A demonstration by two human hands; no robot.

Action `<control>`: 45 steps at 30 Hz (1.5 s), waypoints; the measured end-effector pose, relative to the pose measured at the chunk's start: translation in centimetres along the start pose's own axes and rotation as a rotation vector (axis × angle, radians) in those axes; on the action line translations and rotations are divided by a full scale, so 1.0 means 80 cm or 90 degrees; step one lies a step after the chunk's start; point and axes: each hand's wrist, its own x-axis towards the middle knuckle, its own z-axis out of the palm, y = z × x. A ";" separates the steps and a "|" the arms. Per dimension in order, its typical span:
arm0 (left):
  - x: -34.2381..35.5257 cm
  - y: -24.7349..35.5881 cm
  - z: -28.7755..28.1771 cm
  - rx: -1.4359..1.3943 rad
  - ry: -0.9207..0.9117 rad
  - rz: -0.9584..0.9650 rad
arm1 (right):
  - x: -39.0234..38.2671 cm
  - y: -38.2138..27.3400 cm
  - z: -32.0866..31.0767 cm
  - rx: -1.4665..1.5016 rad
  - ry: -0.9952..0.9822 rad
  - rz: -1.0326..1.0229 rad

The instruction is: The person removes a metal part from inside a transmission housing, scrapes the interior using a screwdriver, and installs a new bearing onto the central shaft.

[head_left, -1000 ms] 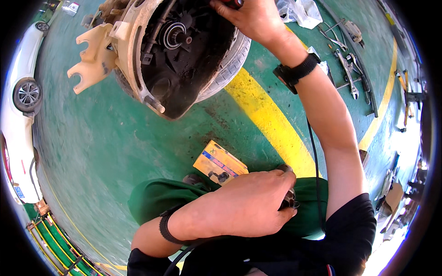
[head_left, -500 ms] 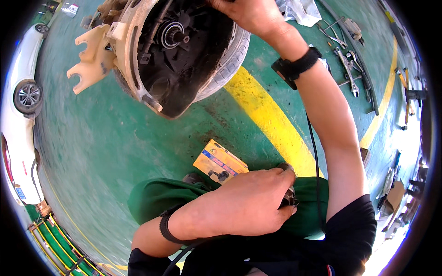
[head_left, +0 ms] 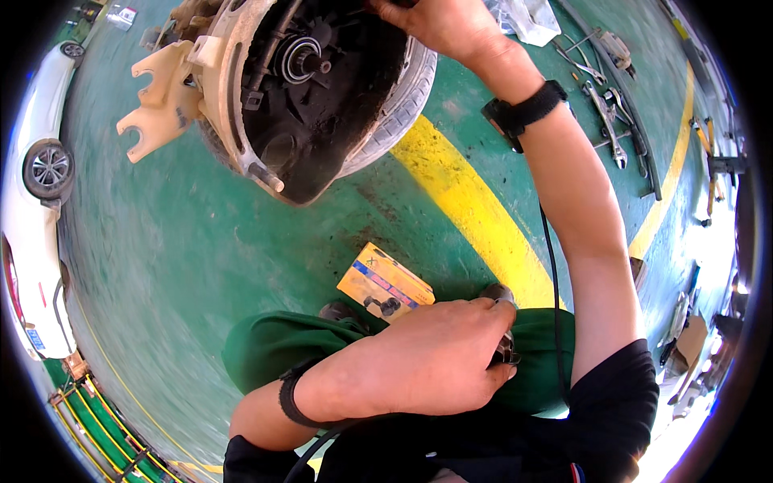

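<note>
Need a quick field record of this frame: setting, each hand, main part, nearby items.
setting: green workshop floor with a yellow line
left hand: near the lap, fingers closed around a small dark metal part
right hand: on the upper rim of the gearbox bell housing
housing: lying open-side up, dirty inside, shaft at centre
nearby: yellow box, hand tools, white car

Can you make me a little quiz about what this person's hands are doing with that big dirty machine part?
1. True or false: the right hand is up on the big dirty housing.
2. What does the left hand grip: A, a small dark metal part; B, a hammer; C, a cup?
3. What colour is the flat box on the floor?

Key: 1 true. 2 A, the part peeks out by the fingers. 3 Yellow.
</note>
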 end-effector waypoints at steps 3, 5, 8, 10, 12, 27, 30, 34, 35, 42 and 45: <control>-0.006 0.001 -0.001 0.001 0.006 0.001 | 0.018 -0.041 -0.037 -0.119 0.031 0.037; -0.008 0.000 0.001 -0.007 0.020 0.012 | 0.011 -0.068 -0.060 -0.127 0.062 -0.038; -0.010 -0.001 0.000 0.012 0.017 0.006 | 0.011 -0.057 -0.042 0.012 0.084 -0.038; -0.009 -0.002 0.003 0.021 0.021 0.014 | 0.007 -0.041 -0.025 -0.023 0.027 -0.071; -0.009 -0.001 0.005 0.027 0.016 0.022 | 0.002 -0.017 -0.010 -0.005 -0.036 -0.032; -0.007 -0.004 0.007 0.039 0.019 0.033 | -0.008 -0.003 -0.001 0.046 0.013 0.027; -0.007 -0.002 0.004 0.040 -0.004 0.016 | -0.015 0.008 0.008 0.110 0.059 0.114; -0.010 -0.004 0.002 0.038 0.011 0.009 | 0.004 -0.016 -0.045 0.077 0.100 0.230; -0.009 -0.003 0.002 0.038 0.012 0.010 | 0.002 -0.012 -0.038 0.085 0.118 0.181; 0.002 -0.002 0.002 0.053 -0.023 -0.007 | -0.014 0.017 0.010 0.144 0.114 0.136; -0.003 -0.002 0.000 0.049 -0.024 -0.015 | 0.001 -0.009 -0.038 0.157 0.100 0.227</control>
